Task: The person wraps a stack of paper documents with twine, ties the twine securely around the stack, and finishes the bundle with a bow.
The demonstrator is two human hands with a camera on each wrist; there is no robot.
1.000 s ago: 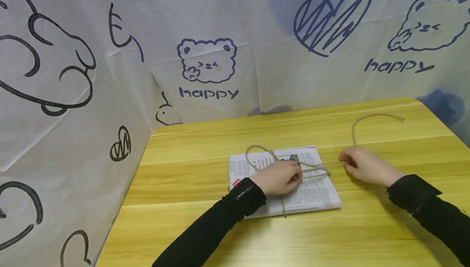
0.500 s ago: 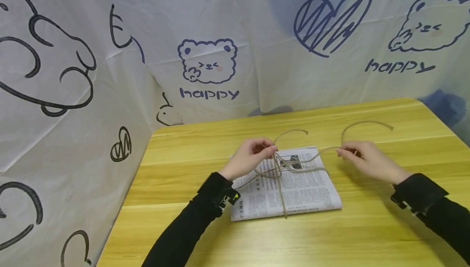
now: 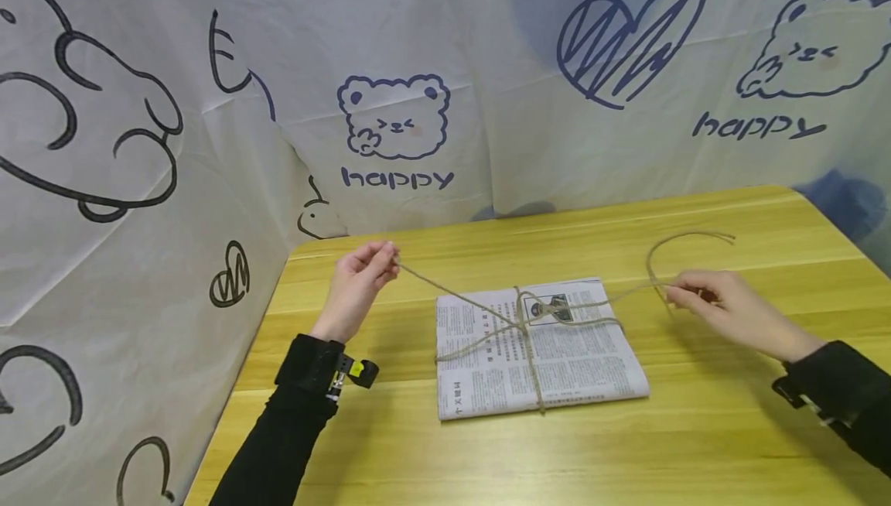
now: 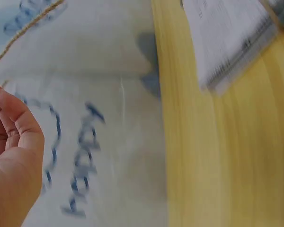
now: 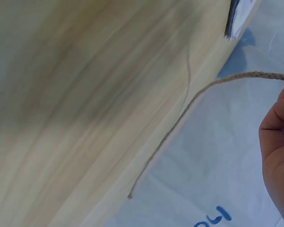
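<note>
Left hand (image 3: 355,285) now out past the folded newspaper (image 3: 585,363), between its 9 and 10 o'clock; half a second ago it hung over the paper's 11 o'clock edge. Fingertips pinch the twine (image 3: 452,292), that strand now straight to the crossing. Right hand (image 3: 738,312) slightly farther out, near 3 o'clock, thumb and fingers clamped on the other strand, which bends slackly. Newspaper unmoved on the table (image 3: 348,444), about 5 o'clock of the head view's centre. Judgement: left-side slack largely taken up, right side less so. Knot or mere crossing: cannot tell.
</note>
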